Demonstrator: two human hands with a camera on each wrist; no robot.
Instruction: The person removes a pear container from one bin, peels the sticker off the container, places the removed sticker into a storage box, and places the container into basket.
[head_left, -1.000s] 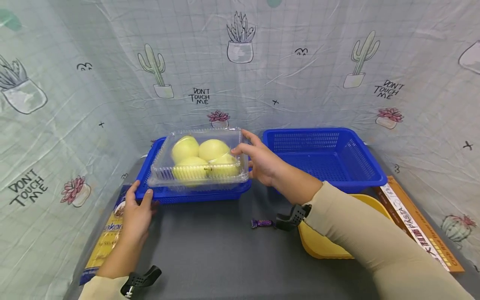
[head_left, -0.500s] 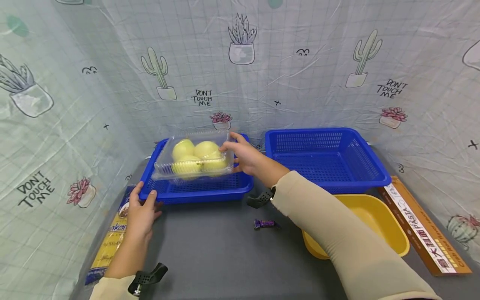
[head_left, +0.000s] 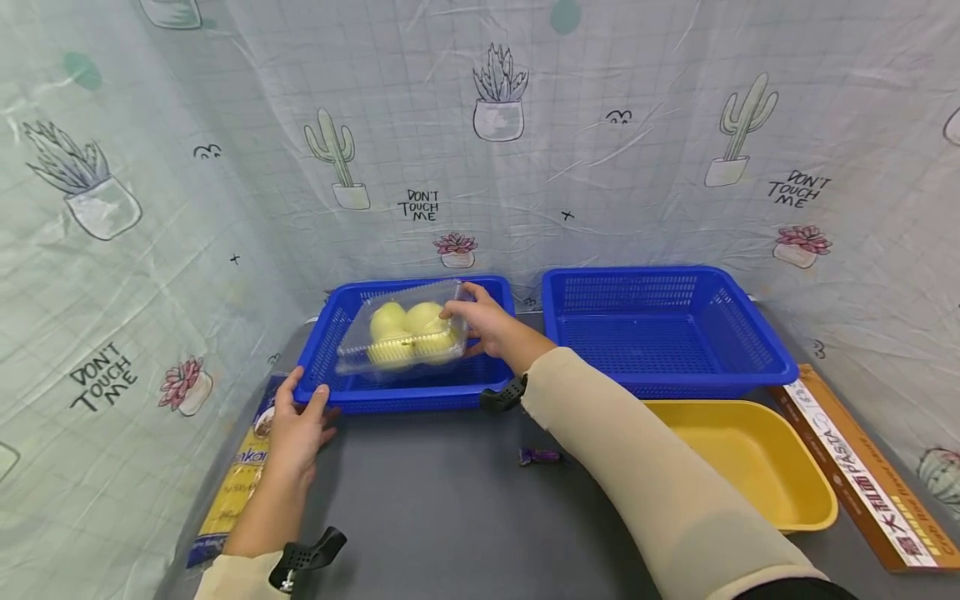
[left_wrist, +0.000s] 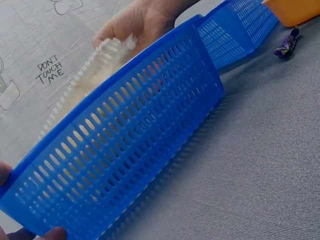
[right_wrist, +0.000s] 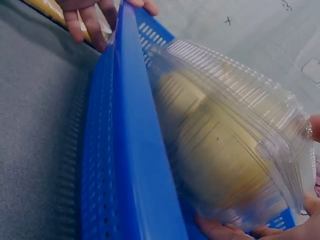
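A clear plastic clamshell box (head_left: 401, 333) of round, pale yellow-green fruit hangs tilted within the left blue basket (head_left: 420, 400), its left end lower. My right hand (head_left: 491, 327) grips the box by its right end, thumb on top and fingers underneath. The right wrist view shows the fruit box (right_wrist: 225, 135) inside the basket wall, fingers under its near end. At the basket's front left corner, my left hand (head_left: 296, 429) holds the rim between thumb and fingers. The left wrist view looks at the basket's slotted outer side (left_wrist: 125, 125), which hides most of the box.
A second blue basket (head_left: 667, 385) stands to the right, with a yellow tub (head_left: 750, 458) in front, partly behind my right sleeve. A small purple-wrapped candy (head_left: 540, 456) lies on the grey table. A yellow pasta bag (head_left: 232, 492) is at left, pasta boxes (head_left: 862, 475) at right.
My right hand has lowered the fruit box into the left basket, moving it back and tilting its left end down. The left hand keeps its hold on the corner. The head view has shifted slightly.
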